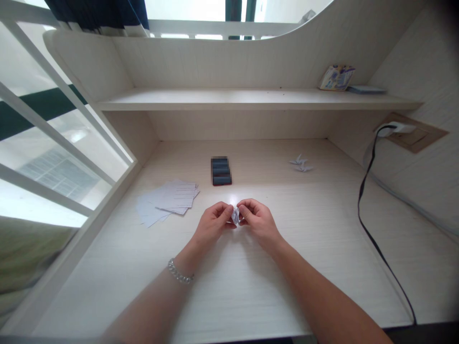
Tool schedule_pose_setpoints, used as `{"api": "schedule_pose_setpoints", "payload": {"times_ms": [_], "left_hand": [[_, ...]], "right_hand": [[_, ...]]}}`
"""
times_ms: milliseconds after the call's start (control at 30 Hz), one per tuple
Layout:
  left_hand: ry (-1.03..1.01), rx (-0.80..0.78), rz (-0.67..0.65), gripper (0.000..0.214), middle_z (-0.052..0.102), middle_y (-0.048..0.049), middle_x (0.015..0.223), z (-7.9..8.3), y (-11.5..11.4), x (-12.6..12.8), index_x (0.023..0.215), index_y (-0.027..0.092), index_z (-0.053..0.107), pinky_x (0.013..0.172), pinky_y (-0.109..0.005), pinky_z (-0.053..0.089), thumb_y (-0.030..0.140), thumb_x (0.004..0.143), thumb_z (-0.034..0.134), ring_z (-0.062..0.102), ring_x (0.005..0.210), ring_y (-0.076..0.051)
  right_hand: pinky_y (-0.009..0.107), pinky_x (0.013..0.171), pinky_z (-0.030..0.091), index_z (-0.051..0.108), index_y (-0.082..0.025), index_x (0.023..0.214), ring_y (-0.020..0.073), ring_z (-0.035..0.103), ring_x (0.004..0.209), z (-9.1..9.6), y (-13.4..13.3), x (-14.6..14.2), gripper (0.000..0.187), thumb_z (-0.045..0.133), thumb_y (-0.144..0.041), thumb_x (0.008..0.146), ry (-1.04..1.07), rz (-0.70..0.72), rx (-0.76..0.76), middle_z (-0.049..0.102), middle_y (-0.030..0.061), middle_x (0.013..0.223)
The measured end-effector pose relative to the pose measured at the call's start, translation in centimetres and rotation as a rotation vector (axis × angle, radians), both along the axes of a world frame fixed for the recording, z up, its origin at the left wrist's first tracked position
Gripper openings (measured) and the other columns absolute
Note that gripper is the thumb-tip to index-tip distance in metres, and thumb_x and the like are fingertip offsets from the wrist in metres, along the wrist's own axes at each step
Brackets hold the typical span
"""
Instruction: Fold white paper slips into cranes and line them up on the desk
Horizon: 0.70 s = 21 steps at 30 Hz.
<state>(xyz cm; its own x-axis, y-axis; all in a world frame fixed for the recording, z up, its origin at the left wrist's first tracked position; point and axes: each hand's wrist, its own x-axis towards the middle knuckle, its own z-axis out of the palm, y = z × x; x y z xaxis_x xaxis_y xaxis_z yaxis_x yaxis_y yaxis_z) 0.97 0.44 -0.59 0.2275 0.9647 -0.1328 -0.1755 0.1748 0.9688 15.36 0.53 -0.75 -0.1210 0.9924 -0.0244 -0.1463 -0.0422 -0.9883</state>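
A small piece of folded white paper point(235, 216) is pinched between my two hands, just above the middle of the desk. My left hand point(216, 220) grips its left side with thumb and fingers. On the other side, my right hand point(258, 220) holds it the same way. The fingertips cover part of the paper, so its full shape is hidden. Loose sheets of white paper point(175, 197) lie in an overlapping pile to the left. Several small folded paper figures point(301, 164), with pointed tips, sit together at the back right.
Behind my hands lies a dark phone-like rectangle point(221, 171), its face blurred. A black cable point(362, 210) runs from the wall socket point(418, 134) down the desk's right side. A shelf point(229, 99) spans the back, bearing a small colourful packet point(337, 77). White rails stand at left.
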Motion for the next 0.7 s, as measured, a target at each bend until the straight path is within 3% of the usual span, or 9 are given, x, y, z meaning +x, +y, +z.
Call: {"api": "schedule_pose_setpoints", "payload": {"times_ms": [167, 367, 600, 700], "left_hand": [[0.096, 0.063, 0.084, 0.027, 0.063, -0.0022, 0.065, -0.3, 0.08, -0.01, 0.075, 0.015, 0.056, 0.059, -0.029, 0.053, 0.042, 0.074, 0.063, 0.061, 0.061, -0.015], [0.138, 0.099, 0.053, 0.026, 0.061, 0.0014, 0.061, -0.16, 0.08, -0.4, 0.088, 0.017, 0.052, 0.054, -0.026, 0.05, 0.031, 0.071, 0.067, 0.061, 0.057, -0.014], [0.089, 0.102, 0.195, 0.03, 0.061, 0.0013, 0.064, 0.26, 0.23, -0.51, 0.093, 0.017, 0.052, 0.059, -0.028, 0.053, 0.029, 0.071, 0.067, 0.062, 0.059, -0.013], [0.129, 0.155, 0.208, 0.028, 0.062, -0.0001, 0.07, 0.15, 0.17, -0.49, 0.092, 0.016, 0.053, 0.061, -0.028, 0.053, 0.03, 0.071, 0.067, 0.062, 0.061, -0.014]], "right_hand": [[0.026, 0.057, 0.048, 0.057, -0.018, 0.084, 0.0133, 0.057, 0.064, 0.06, -0.07, 0.04, 0.021, 0.056, -0.038, 0.08, -0.073, -0.039, 0.069, 0.059, 0.0008, 0.072], [0.028, 0.06, 0.048, 0.058, -0.018, 0.084, 0.0133, 0.055, 0.064, 0.07, -0.3, 0.04, 0.018, 0.051, -0.034, 0.084, -0.221, -0.028, 0.187, 0.058, 0.0014, 0.073], [0.028, 0.058, 0.051, 0.054, -0.018, 0.088, 0.015, 0.058, 0.071, -0.29, 0.11, 0.04, 0.018, 0.048, -0.035, 0.085, -0.133, -0.123, 0.144, 0.059, 0.0036, 0.081], [0.027, 0.058, 0.05, 0.054, -0.018, 0.091, 0.0152, 0.059, 0.071, -0.24, 0.06, 0.08, 0.017, 0.049, -0.033, 0.085, -0.192, -0.155, 0.163, 0.059, 0.0034, 0.082]]}}
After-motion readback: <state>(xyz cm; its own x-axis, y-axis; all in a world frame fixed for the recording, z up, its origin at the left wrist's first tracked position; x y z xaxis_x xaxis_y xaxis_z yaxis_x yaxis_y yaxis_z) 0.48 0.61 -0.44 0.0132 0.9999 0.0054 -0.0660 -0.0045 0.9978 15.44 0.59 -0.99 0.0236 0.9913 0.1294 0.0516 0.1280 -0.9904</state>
